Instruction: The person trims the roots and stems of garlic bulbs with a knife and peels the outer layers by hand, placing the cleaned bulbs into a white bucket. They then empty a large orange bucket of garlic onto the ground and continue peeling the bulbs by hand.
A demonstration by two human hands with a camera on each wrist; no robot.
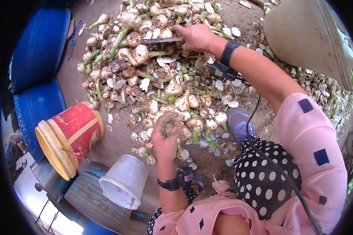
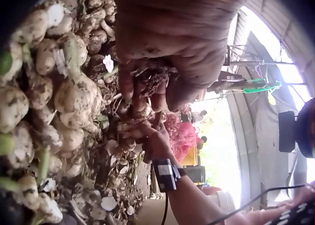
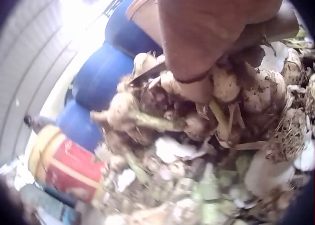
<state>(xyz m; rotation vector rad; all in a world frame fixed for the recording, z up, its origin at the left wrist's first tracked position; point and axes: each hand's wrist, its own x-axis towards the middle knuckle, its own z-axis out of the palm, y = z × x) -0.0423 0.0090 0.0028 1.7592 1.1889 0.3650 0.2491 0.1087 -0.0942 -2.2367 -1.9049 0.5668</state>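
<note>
A large heap of soil-covered garlic bulbs (image 1: 140, 54), many with cut green stems, spreads over the ground in the head view. My right hand (image 1: 200, 37) grips a knife (image 1: 161, 40), its blade pointing left across the upper heap. In the right wrist view the blade (image 3: 147, 73) shows beside the fingers, close over the bulbs. Low at the near edge of the heap, my left hand (image 1: 166, 133) has its fingers curled round a soil-covered garlic bulb; its dark roots (image 2: 155, 82) show under the palm in the left wrist view, and the fingers hide most of it.
Left of the heap lie a red and yellow bucket (image 1: 76, 133) and a white bucket (image 1: 125, 180). Blue barrels (image 1: 41, 47) stand at the far left. A large pale tub (image 1: 306, 35) is at upper right. White slices and peelings (image 1: 321, 92) litter the ground.
</note>
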